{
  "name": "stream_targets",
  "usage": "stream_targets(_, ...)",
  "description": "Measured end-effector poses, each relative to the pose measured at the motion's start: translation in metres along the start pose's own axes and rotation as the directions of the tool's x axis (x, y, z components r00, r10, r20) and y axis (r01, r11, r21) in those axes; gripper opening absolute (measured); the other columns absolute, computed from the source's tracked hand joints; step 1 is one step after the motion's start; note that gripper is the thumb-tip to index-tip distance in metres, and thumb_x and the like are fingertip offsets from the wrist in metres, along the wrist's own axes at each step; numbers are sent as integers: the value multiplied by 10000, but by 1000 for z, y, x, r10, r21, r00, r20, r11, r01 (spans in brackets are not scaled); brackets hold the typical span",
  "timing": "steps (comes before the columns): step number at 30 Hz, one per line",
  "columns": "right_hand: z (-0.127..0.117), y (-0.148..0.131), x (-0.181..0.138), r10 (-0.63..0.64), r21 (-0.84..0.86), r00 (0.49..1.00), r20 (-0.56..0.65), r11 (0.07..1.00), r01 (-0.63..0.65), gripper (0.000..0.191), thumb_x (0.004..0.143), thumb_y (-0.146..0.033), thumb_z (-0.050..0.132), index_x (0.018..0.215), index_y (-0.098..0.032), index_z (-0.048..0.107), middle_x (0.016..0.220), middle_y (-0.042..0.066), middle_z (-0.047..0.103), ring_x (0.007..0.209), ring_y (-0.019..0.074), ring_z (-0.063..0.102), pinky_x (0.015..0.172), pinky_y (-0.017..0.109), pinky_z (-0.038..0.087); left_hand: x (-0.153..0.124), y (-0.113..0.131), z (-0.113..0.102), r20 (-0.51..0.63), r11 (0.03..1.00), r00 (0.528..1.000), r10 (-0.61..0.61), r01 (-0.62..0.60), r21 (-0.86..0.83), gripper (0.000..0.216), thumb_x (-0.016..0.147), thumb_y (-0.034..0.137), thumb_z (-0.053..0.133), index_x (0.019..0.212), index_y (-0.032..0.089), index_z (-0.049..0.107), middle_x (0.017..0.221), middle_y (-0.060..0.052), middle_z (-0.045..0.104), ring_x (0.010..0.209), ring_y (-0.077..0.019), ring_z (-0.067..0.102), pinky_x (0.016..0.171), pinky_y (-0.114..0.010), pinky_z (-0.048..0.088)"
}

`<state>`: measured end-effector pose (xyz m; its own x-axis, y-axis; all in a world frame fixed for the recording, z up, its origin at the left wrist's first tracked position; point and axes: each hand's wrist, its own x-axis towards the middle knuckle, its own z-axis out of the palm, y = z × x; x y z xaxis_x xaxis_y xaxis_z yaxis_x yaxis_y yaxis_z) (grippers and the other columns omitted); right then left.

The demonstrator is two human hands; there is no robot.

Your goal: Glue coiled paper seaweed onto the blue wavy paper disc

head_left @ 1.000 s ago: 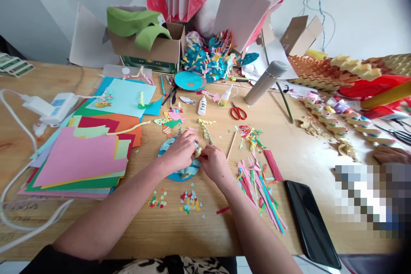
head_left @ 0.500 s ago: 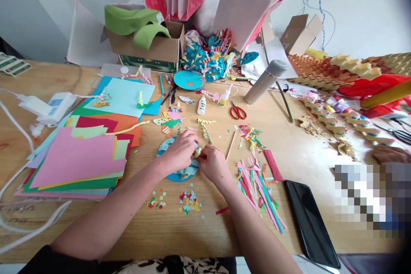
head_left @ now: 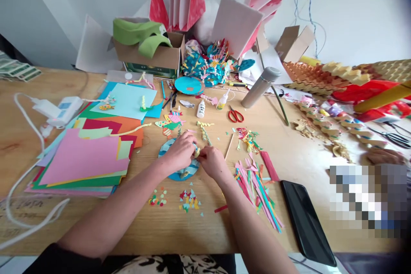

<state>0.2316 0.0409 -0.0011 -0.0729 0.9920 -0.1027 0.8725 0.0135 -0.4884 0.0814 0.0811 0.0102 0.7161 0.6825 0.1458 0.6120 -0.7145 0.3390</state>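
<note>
My left hand (head_left: pixel 180 150) and my right hand (head_left: pixel 212 161) meet over a blue paper disc (head_left: pixel 178 174) in the middle of the wooden table (head_left: pixel 205 227). Both hands pinch a small yellow paper piece (head_left: pixel 197 152) between their fingertips, just above the disc's upper right part. The fingers of both hands are curled and closed on it. Tiny heaps of coloured paper bits (head_left: pixel 190 201) lie just in front of the disc.
A stack of coloured paper sheets (head_left: pixel 80 158) lies to the left. Cut paper strips (head_left: pixel 260 184) and a black tablet (head_left: pixel 306 222) lie to the right. Red scissors (head_left: pixel 236 115), glue bottles (head_left: pixel 201 108), a metal flask (head_left: pixel 260 87) and a cardboard box (head_left: pixel 150 53) stand farther back. Another person's hand (head_left: pixel 383 156) rests at far right.
Both hands stay on the yellow piece over the disc. The view has shifted slightly, so everything sits a little lower and more to the right in the picture.
</note>
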Motion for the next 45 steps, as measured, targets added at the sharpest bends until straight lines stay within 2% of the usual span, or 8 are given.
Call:
stream_targets(9, -4, 0, -1, -31, 44, 999, 26, 999, 30, 179, 746, -97, 579, 676, -165, 728, 709, 56, 703, 695, 155, 592, 636, 228, 358, -5, 1, -12, 17, 994, 995, -94, 95, -51, 103, 732, 108, 664, 698, 174, 735, 1069, -87, 659, 1148, -263, 509, 1011, -418, 434)
stream_targets(14, -8, 0, -3, 6, 101, 999, 34, 995, -9, 169, 728, -90, 587, 657, -166, 721, 638, 25, 674, 609, 131, 559, 579, 217, 336, -12, 1, -18, -25, 990, 992, -126, 124, -72, 160, 745, 83, 649, 775, 196, 759, 1074, -70, 664, 1143, -256, 506, 1005, -428, 432)
stream_targets(21, -11, 1, -4, 30, 150, 999, 14, 988, -32, 162, 721, -86, 598, 648, -170, 716, 621, 13, 667, 594, 127, 555, 572, 211, 349, -25, 3, -19, -109, 980, 984, -143, 125, -157, 233, 755, 37, 595, 801, 199, 756, 1070, -50, 665, 1090, -219, 552, 981, -394, 459)
stream_targets(27, -9, 2, -3, 37, 150, 999, 19, 988, -39, 132, 717, -108, 613, 642, -163, 706, 614, 14, 653, 597, 130, 553, 566, 213, 338, -32, 5, -24, -111, 973, 979, -170, 149, -176, 221, 770, 30, 594, 806, 181, 752, 1079, -56, 670, 1086, -213, 562, 998, -391, 452)
stream_targets(34, -5, -2, -3, 21, 125, 1000, 11, 992, -22, 143, 721, -100, 595, 653, -163, 704, 657, 31, 683, 626, 140, 571, 587, 219, 352, -26, 6, -16, -101, 986, 987, -128, 115, -120, 150, 761, 171, 701, 906, 191, 737, 1027, -59, 671, 1064, -232, 547, 975, -416, 457)
stream_targets(37, -3, -2, -3, -2, 97, 1000, -8, 995, 2, 156, 723, -96, 581, 670, -168, 709, 690, 43, 700, 642, 147, 581, 611, 225, 367, -19, 8, -10, -112, 985, 987, -119, 103, -140, 166, 766, 217, 717, 928, 186, 724, 983, -52, 677, 1024, -230, 548, 923, -384, 474)
stream_targets(45, -3, 4, -1, -11, 198, 1000, -13, 980, 13, 138, 714, -104, 585, 664, -166, 697, 654, 20, 667, 628, 139, 560, 595, 216, 360, -12, 7, -3, -28, 985, 990, -135, 131, -114, 111, 806, 130, 626, 821, 189, 718, 818, -39, 704, 902, -212, 596, 831, -322, 480)
